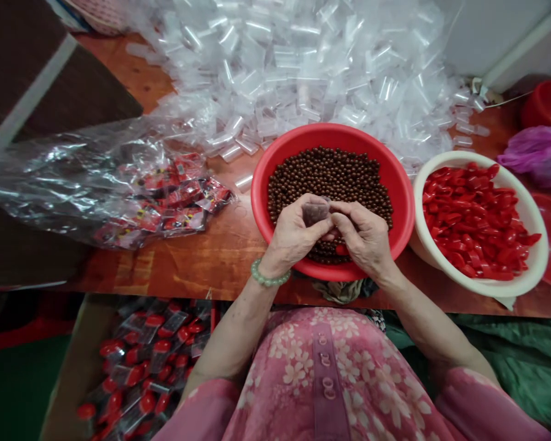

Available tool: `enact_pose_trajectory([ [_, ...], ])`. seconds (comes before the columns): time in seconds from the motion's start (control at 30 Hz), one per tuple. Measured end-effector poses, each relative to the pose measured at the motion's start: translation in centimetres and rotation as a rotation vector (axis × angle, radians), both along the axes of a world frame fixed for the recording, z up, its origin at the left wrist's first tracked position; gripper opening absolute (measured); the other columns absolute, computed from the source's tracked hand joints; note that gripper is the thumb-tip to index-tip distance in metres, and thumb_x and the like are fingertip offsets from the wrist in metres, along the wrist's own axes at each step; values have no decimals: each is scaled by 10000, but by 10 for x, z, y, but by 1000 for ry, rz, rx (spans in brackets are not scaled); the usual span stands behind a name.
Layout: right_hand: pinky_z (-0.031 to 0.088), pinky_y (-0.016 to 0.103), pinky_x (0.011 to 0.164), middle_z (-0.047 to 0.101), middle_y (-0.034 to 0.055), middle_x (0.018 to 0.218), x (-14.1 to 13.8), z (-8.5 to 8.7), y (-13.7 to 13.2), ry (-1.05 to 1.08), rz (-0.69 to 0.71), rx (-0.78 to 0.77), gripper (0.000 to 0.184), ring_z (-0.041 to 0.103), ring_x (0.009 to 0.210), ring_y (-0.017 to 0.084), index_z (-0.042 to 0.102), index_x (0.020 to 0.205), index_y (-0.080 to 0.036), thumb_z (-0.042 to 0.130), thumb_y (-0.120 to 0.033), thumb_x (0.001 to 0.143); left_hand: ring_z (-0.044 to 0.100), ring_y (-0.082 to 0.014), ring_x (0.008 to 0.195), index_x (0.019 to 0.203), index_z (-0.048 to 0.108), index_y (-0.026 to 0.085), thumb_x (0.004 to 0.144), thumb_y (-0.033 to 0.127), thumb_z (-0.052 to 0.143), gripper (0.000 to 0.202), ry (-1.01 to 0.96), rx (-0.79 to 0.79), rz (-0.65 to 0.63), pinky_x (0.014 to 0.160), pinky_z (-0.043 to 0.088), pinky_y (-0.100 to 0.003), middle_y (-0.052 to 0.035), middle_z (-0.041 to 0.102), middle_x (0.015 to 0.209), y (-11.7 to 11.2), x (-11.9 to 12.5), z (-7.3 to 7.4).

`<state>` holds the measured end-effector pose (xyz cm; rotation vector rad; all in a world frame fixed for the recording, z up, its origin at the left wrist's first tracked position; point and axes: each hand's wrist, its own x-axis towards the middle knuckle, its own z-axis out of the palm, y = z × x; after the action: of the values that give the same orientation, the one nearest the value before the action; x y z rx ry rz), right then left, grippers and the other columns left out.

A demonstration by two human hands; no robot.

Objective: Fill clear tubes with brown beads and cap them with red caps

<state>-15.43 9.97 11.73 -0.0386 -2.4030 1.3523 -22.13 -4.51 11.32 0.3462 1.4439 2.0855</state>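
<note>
Over the red basin (264,177) of small round brown beads (326,174), my two hands meet at the fingertips. My left hand (294,229), with a green bead bracelet at its wrist, is closed around a small clear plastic container (315,212). Its thumb and fingers press on the container's sides. My right hand (365,236) has its fingers bent and pinched against the container's end. Below those fingers shows a red cap (342,250), partly covered by the hand. What lies between the right fingertips is hidden.
A white bowl (482,288) of red caps (480,220) stands at right. Clear containers (303,67) are heaped behind the basin. At left lies a plastic bag (68,177) with red packets (179,196). Below, a carton (67,373) holds red-capped containers (142,361).
</note>
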Motion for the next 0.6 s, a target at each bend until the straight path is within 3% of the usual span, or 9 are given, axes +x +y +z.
enact_pose_trajectory([
  [0.1,578,299,761,798,40,915,-5,-4,1,-84,-25,-42,273,720,790,168,778,1000,-209,583,-400,988,680,-68,619,939,603,171,718,264,879,365,-10,-17,1,624,609,-177,53,674,753,1,1,-2],
  [0.23,536,296,746,769,27,834,-6,-4,21,-219,45,2,252,684,762,167,763,933,-188,579,-358,965,712,-76,660,947,597,180,747,273,868,349,5,20,79,654,611,-174,46,687,766,3,-1,-4],
  [0.33,524,314,770,782,35,905,-2,4,41,-304,117,101,226,682,805,182,771,985,-192,602,-336,944,724,-83,689,977,590,199,788,294,843,330,39,39,162,652,607,-180,47,688,787,3,-4,-7],
  [0.43,522,335,836,785,44,986,0,15,54,-400,292,233,199,702,892,206,775,1019,-208,633,-317,934,723,-89,720,996,594,210,823,305,817,298,68,32,191,669,607,-197,40,691,816,2,-6,-9],
  [0.6,500,362,880,747,94,1097,-11,13,45,-459,482,578,208,683,992,250,746,1114,-205,668,-257,928,711,-108,758,986,609,215,840,349,809,282,97,-14,194,730,602,-239,20,691,838,1,-7,-9],
])
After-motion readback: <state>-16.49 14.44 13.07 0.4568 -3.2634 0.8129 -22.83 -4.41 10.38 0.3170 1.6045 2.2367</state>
